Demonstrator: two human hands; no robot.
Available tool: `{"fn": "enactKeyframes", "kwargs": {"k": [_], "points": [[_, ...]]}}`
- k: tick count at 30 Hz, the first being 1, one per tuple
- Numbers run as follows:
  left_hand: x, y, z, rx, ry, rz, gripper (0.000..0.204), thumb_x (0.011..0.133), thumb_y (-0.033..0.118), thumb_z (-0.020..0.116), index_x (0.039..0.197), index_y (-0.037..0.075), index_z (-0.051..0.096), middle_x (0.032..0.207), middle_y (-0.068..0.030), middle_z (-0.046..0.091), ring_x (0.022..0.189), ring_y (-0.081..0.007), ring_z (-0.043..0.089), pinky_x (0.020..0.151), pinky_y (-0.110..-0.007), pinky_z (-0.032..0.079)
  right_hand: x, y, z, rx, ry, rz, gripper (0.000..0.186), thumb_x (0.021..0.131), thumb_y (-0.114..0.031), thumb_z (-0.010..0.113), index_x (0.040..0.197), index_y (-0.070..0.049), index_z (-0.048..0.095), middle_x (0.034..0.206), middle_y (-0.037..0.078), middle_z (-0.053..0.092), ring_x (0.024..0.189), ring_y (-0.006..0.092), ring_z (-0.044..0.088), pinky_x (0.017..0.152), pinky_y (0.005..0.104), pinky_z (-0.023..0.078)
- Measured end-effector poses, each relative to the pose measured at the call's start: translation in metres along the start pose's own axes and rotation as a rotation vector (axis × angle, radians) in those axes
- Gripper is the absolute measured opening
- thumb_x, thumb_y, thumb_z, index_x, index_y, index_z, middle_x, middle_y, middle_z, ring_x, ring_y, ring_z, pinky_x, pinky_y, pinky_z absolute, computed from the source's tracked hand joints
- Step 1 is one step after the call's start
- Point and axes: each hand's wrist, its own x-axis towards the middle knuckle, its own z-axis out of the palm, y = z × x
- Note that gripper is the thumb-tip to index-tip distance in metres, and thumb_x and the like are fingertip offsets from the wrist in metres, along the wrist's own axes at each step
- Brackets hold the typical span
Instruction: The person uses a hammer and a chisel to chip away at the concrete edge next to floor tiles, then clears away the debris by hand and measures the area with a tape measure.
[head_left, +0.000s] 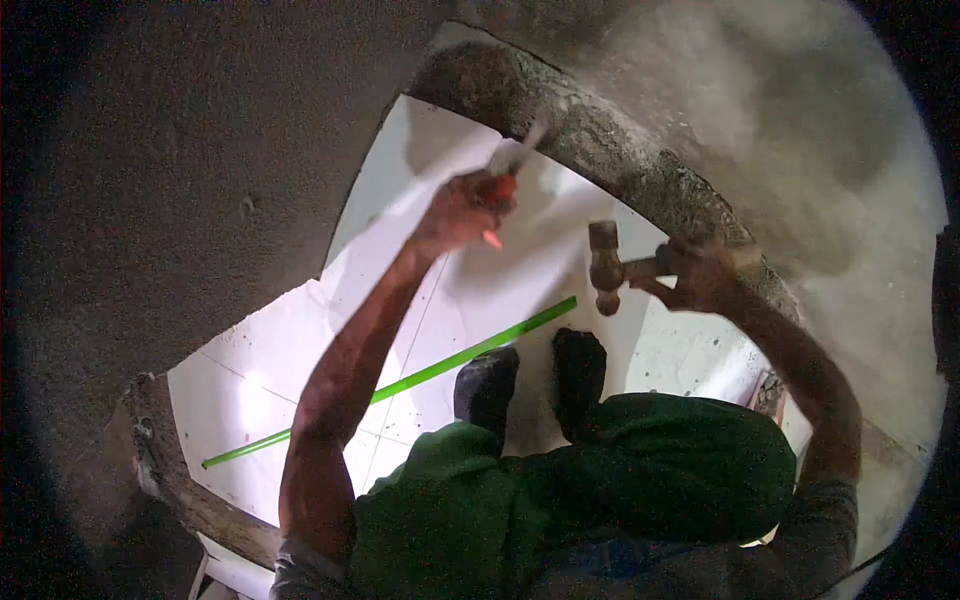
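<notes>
My left hand (455, 212) is closed around the red handle of a chisel (533, 138). Its grey blade, somewhat blurred, points up and to the right at the rough cement strip (640, 155) along the foot of the wall. Whether the tip touches the cement, I cannot tell. To the right, my right hand (700, 275) grips a ball-peen hammer (606, 268) by its handle. The hammer's metal head is apart from the chisel, over the pale tiles, and part of its handle is hidden by my fingers.
White floor tiles (425, 300) with dark specks lie below. A long bright green stick (480, 350) slants across them, close to my dark-covered feet (488, 388). Plain grey wall (200, 180) borders the left, and a paler wall (800, 130) rises beyond the strip.
</notes>
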Motion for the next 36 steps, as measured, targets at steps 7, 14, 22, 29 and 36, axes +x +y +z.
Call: {"fn": "enactKeyframes", "kwargs": {"k": [7, 14, 22, 29, 36], "points": [[-0.074, -0.025, 0.026, -0.439, -0.091, -0.152, 0.047, 0.093, 0.023, 0.078, 0.134, 0.006, 0.062, 0.112, -0.0116, 0.070, 0.103, -0.0211, 0.069, 0.084, -0.032, 0.058, -0.008, -0.028, 0.107, 0.284, 0.034, 0.261, 0.046, 0.084, -0.052, 0.081, 0.084, -0.009, 0.066, 0.080, 0.012, 0.067, 0.072, 0.0326, 0.069, 0.064, 0.0485, 0.053], [-0.082, 0.010, 0.035, 0.633, 0.145, -0.465, 0.046, 0.097, 0.037, 0.073, 0.123, 0.000, 0.069, 0.115, -0.0161, 0.073, 0.112, -0.0254, 0.071, 0.090, -0.043, 0.063, 0.019, -0.049, 0.144, 0.327, 0.298, 0.226, 0.045, 0.084, -0.053, 0.080, 0.090, -0.009, 0.067, 0.078, 0.010, 0.066, 0.076, 0.0315, 0.070, 0.070, 0.0483, 0.054], [0.070, 0.075, -0.011, 1.672, 0.260, 0.168, 0.059, 0.096, 0.036, 0.069, 0.140, -0.001, 0.057, 0.139, -0.0260, 0.060, 0.130, -0.0433, 0.057, 0.110, -0.050, 0.047, 0.034, -0.037, 0.143, 0.232, 0.410, 0.065, 0.044, 0.080, -0.046, 0.084, 0.083, -0.008, 0.065, 0.089, 0.016, 0.063, 0.084, 0.0339, 0.067, 0.069, 0.0461, 0.055], [0.212, 0.058, -0.058, 1.651, 0.725, 0.287, 0.074, 0.098, 0.042, 0.056, 0.150, -0.009, 0.042, 0.155, -0.0316, 0.043, 0.147, -0.0477, 0.037, 0.124, -0.051, 0.030, 0.021, -0.015, 0.142, 0.489, 0.638, 0.085, 0.026, 0.080, -0.025, 0.083, 0.088, -0.006, 0.067, 0.098, 0.017, 0.062, 0.091, 0.0379, 0.062, 0.069, 0.0478, 0.055], [0.206, 0.029, -0.013, 1.650, 0.485, 0.439, 0.077, 0.095, 0.044, 0.061, 0.152, -0.003, 0.042, 0.154, -0.0327, 0.043, 0.139, -0.0517, 0.044, 0.119, -0.060, 0.032, 0.015, 0.001, 0.154, 0.577, 0.677, 0.487, 0.025, 0.084, -0.021, 0.074, 0.102, -0.006, 0.064, 0.105, 0.018, 0.061, 0.095, 0.0396, 0.060, 0.074, 0.0482, 0.055]]}}
